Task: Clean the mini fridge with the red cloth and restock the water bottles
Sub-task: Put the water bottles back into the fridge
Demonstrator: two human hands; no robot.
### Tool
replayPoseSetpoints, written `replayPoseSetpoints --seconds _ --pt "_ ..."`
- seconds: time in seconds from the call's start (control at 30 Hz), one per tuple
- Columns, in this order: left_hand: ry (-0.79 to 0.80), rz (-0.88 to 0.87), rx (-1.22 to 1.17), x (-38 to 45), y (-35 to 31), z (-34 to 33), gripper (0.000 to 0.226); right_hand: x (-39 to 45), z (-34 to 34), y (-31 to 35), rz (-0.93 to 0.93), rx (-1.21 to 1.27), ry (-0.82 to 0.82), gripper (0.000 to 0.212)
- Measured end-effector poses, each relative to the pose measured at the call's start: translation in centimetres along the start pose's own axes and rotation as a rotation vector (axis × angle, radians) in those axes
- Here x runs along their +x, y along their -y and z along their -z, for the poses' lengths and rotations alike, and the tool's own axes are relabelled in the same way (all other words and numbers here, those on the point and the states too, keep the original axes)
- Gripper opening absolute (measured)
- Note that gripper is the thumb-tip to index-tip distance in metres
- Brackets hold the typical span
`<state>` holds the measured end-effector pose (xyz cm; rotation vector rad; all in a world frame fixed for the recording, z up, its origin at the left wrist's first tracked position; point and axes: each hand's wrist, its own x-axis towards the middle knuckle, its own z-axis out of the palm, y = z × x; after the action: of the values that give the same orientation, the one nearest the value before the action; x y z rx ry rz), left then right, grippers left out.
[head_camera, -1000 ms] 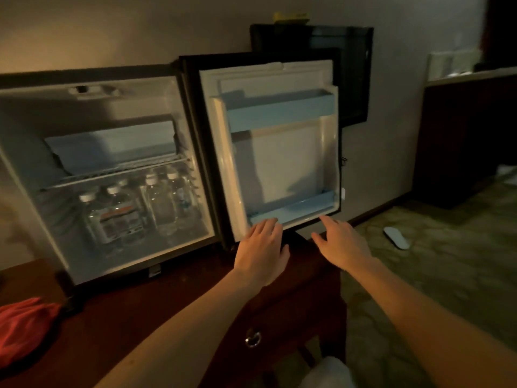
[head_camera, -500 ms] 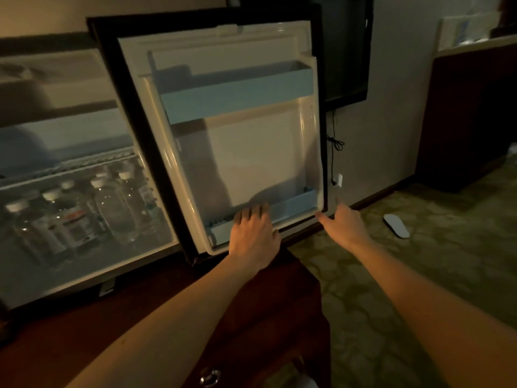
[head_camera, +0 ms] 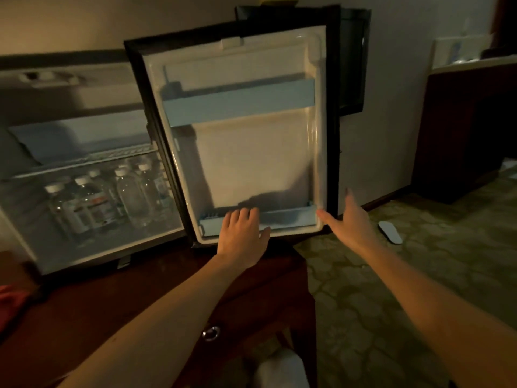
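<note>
Mini fridge door [head_camera: 251,152] stands open; left hand [head_camera: 242,233] rests flat, fingers straight, on its lower shelf; right hand [head_camera: 349,219], fingers spread, touches the door's corner. Water bottles [head_camera: 112,197] stand inside; red cloth [head_camera: 11,301] lies far left

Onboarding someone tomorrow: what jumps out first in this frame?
The open fridge door fills the centre, its pale inner liner facing the camera with both door shelves bare. Both hands are at its bottom edge: the left hand on the lower door shelf, the right hand at the corner. Left of it, water bottles stand inside the fridge under a wire shelf.
</note>
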<state>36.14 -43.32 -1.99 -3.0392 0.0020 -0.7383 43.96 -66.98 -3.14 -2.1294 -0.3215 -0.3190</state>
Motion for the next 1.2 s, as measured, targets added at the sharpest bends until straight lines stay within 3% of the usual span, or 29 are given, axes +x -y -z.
replayPoseSetpoints --seconds 0.13,0.23,0.33,0.43,0.7,1.07,1.2 --pt "-0.005 0.025 0.012 -3.4 0.6 1.3 0.052 -5.0 1.0 0.8 0.059 0.045 -0.083 0.115" --pt "-0.027 0.032 -0.024 -6.0 1.3 2.3 0.044 -8.9 1.1 2.4 0.13 0.157 -0.075 0.1" --pt "-0.008 0.009 -0.084 -8.2 2.8 3.3 0.042 -12.2 -1.4 3.3 0.188 0.102 0.013 0.086" --pt "0.03 0.016 -0.115 -10.3 5.2 4.6 0.055 -15.1 -5.4 3.7 0.095 0.155 -0.02 0.111" --pt "0.068 0.038 -0.116 -15.7 10.5 7.3 0.064 -21.9 -11.2 8.3 0.378 0.287 -0.251 0.103" --pt "0.117 0.088 0.028 -21.5 19.7 9.9 0.061 -27.3 -20.5 16.5 0.684 0.229 -0.121 0.093" --pt "0.104 0.274 0.102 -25.2 24.3 11.0 0.057 -28.4 -24.3 19.7 0.697 0.192 -0.107 0.094"
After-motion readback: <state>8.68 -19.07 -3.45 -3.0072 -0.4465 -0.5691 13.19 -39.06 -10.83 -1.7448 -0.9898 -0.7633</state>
